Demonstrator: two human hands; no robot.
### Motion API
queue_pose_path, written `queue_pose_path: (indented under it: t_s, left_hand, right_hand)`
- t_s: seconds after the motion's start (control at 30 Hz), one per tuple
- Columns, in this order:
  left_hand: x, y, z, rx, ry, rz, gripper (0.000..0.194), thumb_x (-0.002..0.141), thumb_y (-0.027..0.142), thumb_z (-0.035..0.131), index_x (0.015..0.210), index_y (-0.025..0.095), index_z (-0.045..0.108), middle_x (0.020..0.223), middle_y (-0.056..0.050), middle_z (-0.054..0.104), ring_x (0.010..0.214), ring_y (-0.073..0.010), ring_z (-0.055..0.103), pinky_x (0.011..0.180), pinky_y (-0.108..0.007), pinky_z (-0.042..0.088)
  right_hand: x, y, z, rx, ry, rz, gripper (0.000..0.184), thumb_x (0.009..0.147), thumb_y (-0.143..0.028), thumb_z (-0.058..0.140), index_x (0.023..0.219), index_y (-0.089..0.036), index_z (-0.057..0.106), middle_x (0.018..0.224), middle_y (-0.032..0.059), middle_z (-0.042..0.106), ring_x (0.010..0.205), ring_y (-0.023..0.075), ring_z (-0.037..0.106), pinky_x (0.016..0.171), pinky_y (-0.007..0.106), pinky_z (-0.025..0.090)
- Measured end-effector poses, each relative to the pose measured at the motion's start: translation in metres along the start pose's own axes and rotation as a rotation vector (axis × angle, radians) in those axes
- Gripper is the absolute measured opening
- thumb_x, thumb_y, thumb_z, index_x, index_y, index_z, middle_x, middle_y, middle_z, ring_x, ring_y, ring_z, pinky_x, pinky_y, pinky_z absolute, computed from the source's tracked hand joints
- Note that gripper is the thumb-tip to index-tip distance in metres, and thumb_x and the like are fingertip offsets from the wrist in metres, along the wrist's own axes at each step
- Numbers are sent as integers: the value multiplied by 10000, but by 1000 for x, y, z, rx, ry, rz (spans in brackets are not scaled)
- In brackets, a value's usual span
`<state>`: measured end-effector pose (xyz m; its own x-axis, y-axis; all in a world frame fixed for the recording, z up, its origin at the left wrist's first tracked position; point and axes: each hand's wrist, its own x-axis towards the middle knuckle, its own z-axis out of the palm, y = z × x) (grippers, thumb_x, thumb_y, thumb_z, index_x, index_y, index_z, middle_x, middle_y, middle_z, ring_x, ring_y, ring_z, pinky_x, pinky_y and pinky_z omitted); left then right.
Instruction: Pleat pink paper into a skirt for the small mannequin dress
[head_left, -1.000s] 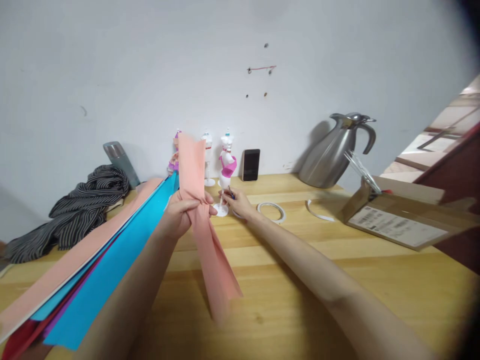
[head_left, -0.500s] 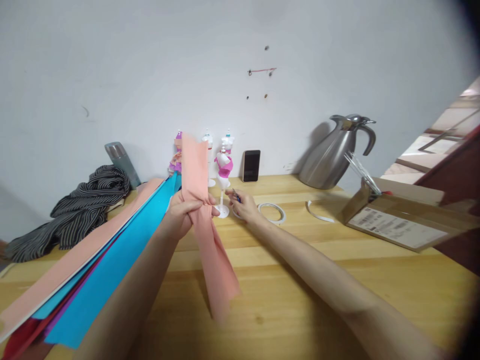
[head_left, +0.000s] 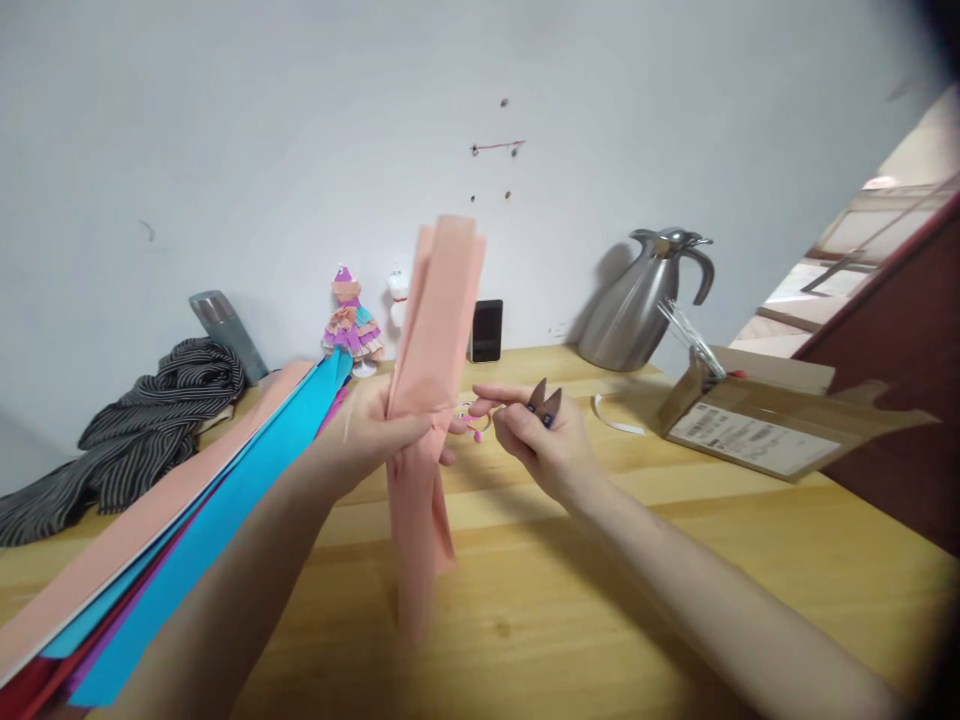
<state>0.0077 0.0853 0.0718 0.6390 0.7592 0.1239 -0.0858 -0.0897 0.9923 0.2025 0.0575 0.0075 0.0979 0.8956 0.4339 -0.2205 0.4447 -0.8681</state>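
My left hand [head_left: 382,430] is closed around a folded strip of peach crepe paper [head_left: 439,340]. The paper is gathered at the grip, rises above the hand and hangs below it. Closed fingers of my right hand [head_left: 547,450] hold small scissors [head_left: 547,403], their two pointed blades turned up and slightly apart; the index finger stretches toward the paper. Between the hands, on the table, lies a small ring-like item with pink parts [head_left: 475,422], too blurred to name. Behind stand a little dress form in purple, peach and blue ruffles [head_left: 352,320] and a white one [head_left: 397,295], partly hidden by the paper.
Long paper strips in peach and blue [head_left: 225,540] lie at left, beside a striped cloth [head_left: 150,430] and a flask [head_left: 229,335]. Toward the back are a phone [head_left: 487,332] and a steel jug [head_left: 637,310]. An open cardboard box [head_left: 757,430] and a curved white strip [head_left: 616,417] lie right.
My right hand has drawn back to the right and turned, so the scissor blades point up. The peach paper has moved right and now covers the pink-and-white dress form. The view has shifted slightly.
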Motion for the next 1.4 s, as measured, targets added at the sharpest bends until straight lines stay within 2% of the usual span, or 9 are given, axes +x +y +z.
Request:
queue_pose_path:
  t_s: [0.2,0.33,0.5,0.63,0.7,0.8,1.03,1.23,1.4]
  left_hand:
    - [25,32,9,435,-312,-165,247,634,16,557,745,157,727,570,-26,669,431,-186,601,381,-224,403]
    - [41,36,12,612,-364,18,243,539,-43,600,552,191,666,400,48,539,294,-112,423,316,-217,255]
    - [49,-11,14,583,-395,63,273,500,-15,641,642,209,703,475,58,582,373,-143,481,366,-233,306]
    - [48,-68,5,528,-499,-138,231,605,70,599,744,195,735,656,-11,675,596,-208,595,526,-254,416]
    - [50,-90,-1,484,-474,-187,262,625,148,654,870,192,737,734,-20,688,631,-205,582,546,-254,401]
    - [57,-111,-5,483,-388,-212,175,671,304,681,762,156,702,611,-3,592,546,-147,470,490,-239,293]
    - [62,-123,0,481,-333,-276,302,684,400,641,552,148,539,486,40,374,513,-97,303,502,-253,169]
    - [44,-130,4,272,-157,-202,308,729,444,600,741,140,640,609,15,512,594,-128,421,541,-239,265]
    - [43,-133,7,248,-83,-154,251,704,379,637,684,131,666,586,11,536,603,-142,461,552,-244,296]
  right_hand:
    - [3,-17,-2,247,9,91,337,598,-482,808,702,-212,636,524,-48,481,377,37,221,369,231,110]
    - [0,-10,-3,389,113,153,407,576,-423,840,596,-207,495,468,-90,311,381,38,225,364,205,130]
    - [-11,29,-15,390,262,264,415,592,-356,830,625,-202,446,477,-102,342,362,28,246,335,180,157]
    - [-27,69,-30,357,322,429,397,589,-390,814,661,-197,475,461,-92,399,364,40,270,328,178,138]
    - [-34,82,-38,341,332,451,418,622,-408,792,618,-201,429,414,-95,370,361,42,258,336,179,142]
    - [-39,92,-46,325,347,459,425,645,-411,782,620,-204,412,390,-100,355,354,39,241,346,181,136]
    - [-36,91,-53,268,323,452,440,633,-426,794,618,-198,417,391,-103,342,350,34,245,361,192,110]
    - [-44,85,-58,111,305,463,408,693,-538,699,779,-163,563,598,-31,550,334,23,277,356,215,53]
    - [-50,83,-49,31,148,484,405,694,-518,715,691,-183,487,405,-99,334,359,37,212,383,222,64]
